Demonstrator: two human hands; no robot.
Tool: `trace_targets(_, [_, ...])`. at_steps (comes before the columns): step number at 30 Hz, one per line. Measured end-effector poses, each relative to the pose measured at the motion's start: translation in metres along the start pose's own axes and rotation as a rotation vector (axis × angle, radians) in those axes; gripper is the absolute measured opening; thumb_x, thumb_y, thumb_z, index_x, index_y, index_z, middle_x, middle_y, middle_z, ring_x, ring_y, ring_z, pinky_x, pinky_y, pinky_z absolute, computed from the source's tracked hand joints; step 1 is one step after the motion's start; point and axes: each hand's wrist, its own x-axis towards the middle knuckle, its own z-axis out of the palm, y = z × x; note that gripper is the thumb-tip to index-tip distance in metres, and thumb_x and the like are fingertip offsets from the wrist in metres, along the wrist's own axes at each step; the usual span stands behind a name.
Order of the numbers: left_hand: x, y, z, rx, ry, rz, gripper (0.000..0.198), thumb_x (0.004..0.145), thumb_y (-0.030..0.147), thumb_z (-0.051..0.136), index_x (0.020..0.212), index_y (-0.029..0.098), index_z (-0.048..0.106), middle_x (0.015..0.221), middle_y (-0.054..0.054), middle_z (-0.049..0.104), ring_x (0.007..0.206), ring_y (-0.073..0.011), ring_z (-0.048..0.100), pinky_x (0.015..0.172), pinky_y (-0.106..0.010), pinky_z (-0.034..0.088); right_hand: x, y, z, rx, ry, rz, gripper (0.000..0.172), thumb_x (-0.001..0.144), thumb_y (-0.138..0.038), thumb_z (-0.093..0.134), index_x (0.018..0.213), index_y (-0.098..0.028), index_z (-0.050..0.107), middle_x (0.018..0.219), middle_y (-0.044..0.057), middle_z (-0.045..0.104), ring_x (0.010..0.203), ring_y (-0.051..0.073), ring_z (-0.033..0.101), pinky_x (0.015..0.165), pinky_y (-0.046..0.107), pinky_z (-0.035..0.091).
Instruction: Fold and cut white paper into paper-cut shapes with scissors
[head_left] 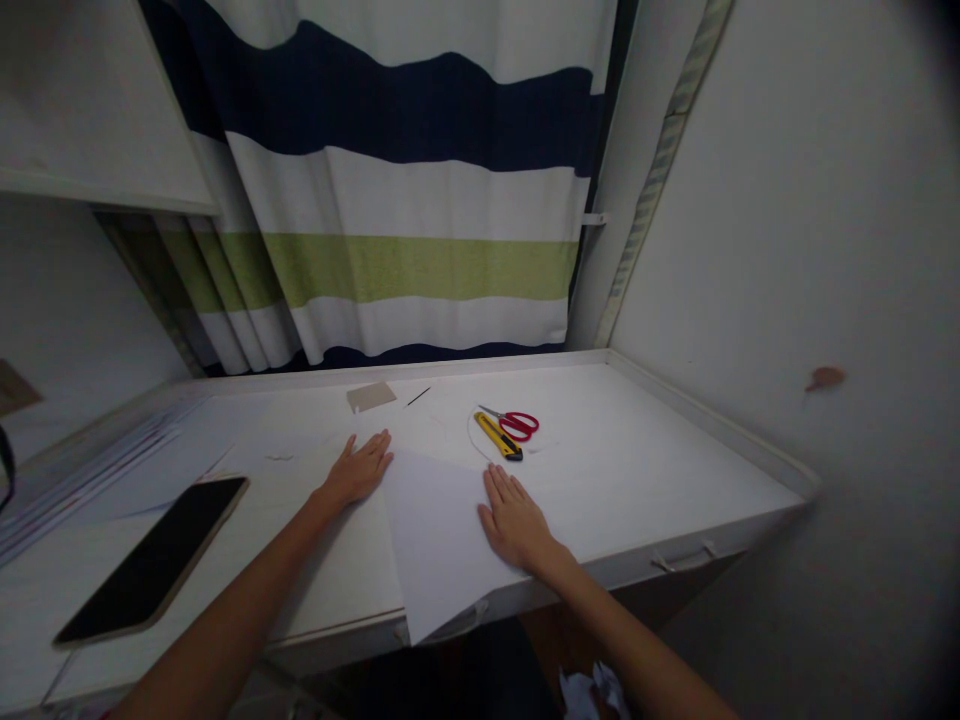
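1. So the thing here is one white sheet of paper point(441, 545), plain, faintly bluish in this dim light, no writing that I can spot.
2. It's spread out on the white desk point(645, 470), around six o'clock, right by the front edge.
3. It sits skewed: one pointy corner aims at six and pokes out past that edge. Can't tell if the corner droops.
4. Its twelve o'clock edge kinda blends into the desk, and part of the three o'clock side is hidden.

No text, label, brand or number could be read anywhere: not on the white sheet point(436, 530), the yellow cutter point(496, 435) or the dark phone point(154, 562).
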Motion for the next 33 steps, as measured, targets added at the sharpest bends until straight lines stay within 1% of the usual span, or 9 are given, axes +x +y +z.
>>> trace_targets(5, [-0.002, 0.002, -0.002, 0.025, 0.013, -0.018, 0.049, 0.084, 0.028, 0.016, 0.126, 0.008, 0.032, 0.134, -0.014, 0.028, 0.122, -0.0223, 0.028, 0.098, -0.052, 0.005, -0.023, 0.027, -0.015, -0.035, -0.051, 0.09, 0.054, 0.085, -0.034, 0.021, 0.13, -0.003, 0.026, 0.136, 0.014, 0.023, 0.126, 0.021, 0.02, 0.102, 0.038, 0.017])
trace_targets(11, [0.008, 0.014, -0.018, 0.001, -0.045, -0.009, 0.049, 0.084, 0.03, 0.022, 0.124, 0.006, 0.035, 0.13, -0.02, 0.034, 0.121, -0.0302, 0.027, 0.093, -0.059, -0.001, -0.028, 0.03, -0.018, -0.043, -0.06, 0.098, 0.058, 0.086, -0.039, 0.02, 0.13, -0.001, 0.024, 0.136, 0.016, 0.021, 0.126, 0.023, 0.018, 0.101, 0.039, 0.014])
trace_targets(14, [0.014, 0.038, -0.027, -0.068, -0.109, 0.125, 0.051, 0.083, 0.036, 0.025, 0.128, 0.012, 0.03, 0.135, -0.015, 0.027, 0.124, -0.0269, 0.023, 0.097, -0.051, 0.008, -0.028, 0.03, -0.017, -0.029, -0.054, 0.084, 0.058, 0.086, -0.038, 0.019, 0.13, -0.002, 0.024, 0.136, 0.015, 0.021, 0.126, 0.022, 0.017, 0.102, 0.039, 0.013])
trace_targets(17, [0.018, 0.063, -0.032, -0.146, -0.187, 0.269, 0.052, 0.08, 0.039, 0.035, 0.127, 0.016, 0.032, 0.132, -0.011, 0.035, 0.119, -0.0212, 0.033, 0.096, -0.035, 0.022, -0.028, 0.032, -0.019, -0.004, -0.052, 0.081, 0.057, 0.085, -0.037, 0.02, 0.13, -0.002, 0.024, 0.136, 0.015, 0.022, 0.127, 0.022, 0.017, 0.102, 0.038, 0.012])
trace_targets(22, [0.016, 0.079, -0.04, -0.219, -0.198, 0.302, 0.052, 0.073, 0.035, 0.046, 0.121, 0.016, 0.039, 0.12, -0.015, 0.045, 0.11, -0.0286, 0.04, 0.089, -0.044, 0.025, -0.029, 0.036, -0.02, 0.053, -0.035, 0.062, 0.055, 0.085, -0.035, 0.023, 0.129, -0.003, 0.028, 0.135, 0.015, 0.026, 0.126, 0.021, 0.02, 0.102, 0.038, 0.014])
trace_targets(24, [0.012, 0.078, -0.041, -0.257, -0.212, 0.293, 0.05, 0.07, 0.035, 0.051, 0.117, 0.018, 0.044, 0.112, -0.014, 0.051, 0.104, -0.0296, 0.045, 0.085, -0.047, 0.028, -0.027, 0.038, -0.018, 0.083, -0.001, 0.049, 0.052, 0.085, -0.033, 0.025, 0.127, -0.004, 0.032, 0.134, 0.015, 0.029, 0.125, 0.022, 0.023, 0.102, 0.039, 0.016])
trace_targets(27, [0.007, 0.077, -0.042, -0.336, -0.229, 0.287, 0.043, 0.067, 0.034, 0.054, 0.108, 0.02, 0.05, 0.101, -0.008, 0.058, 0.094, -0.0247, 0.052, 0.083, -0.042, 0.031, -0.02, 0.041, -0.015, 0.146, 0.084, 0.039, 0.045, 0.084, -0.029, 0.028, 0.119, -0.005, 0.042, 0.129, 0.016, 0.038, 0.121, 0.022, 0.03, 0.101, 0.041, 0.018])
trace_targets(31, [0.005, 0.068, -0.044, -0.44, -0.164, 0.253, 0.025, 0.069, 0.03, 0.05, 0.087, 0.015, 0.058, 0.094, -0.008, 0.061, 0.09, -0.022, 0.052, 0.082, -0.034, 0.033, -0.003, 0.04, -0.02, 0.38, 0.267, 0.001, 0.03, 0.081, -0.023, 0.036, 0.103, -0.012, 0.054, 0.11, 0.014, 0.056, 0.106, 0.021, 0.047, 0.099, 0.044, 0.019])
trace_targets(33, [0.006, 0.059, -0.051, -0.504, -0.115, 0.233, 0.023, 0.071, 0.032, 0.047, 0.079, 0.014, 0.059, 0.088, -0.008, 0.061, 0.086, -0.0207, 0.053, 0.079, -0.03, 0.035, 0.01, 0.04, -0.027, 0.52, 0.349, 0.01, 0.026, 0.077, -0.023, 0.042, 0.097, -0.013, 0.056, 0.104, 0.013, 0.059, 0.102, 0.022, 0.05, 0.097, 0.044, 0.023])
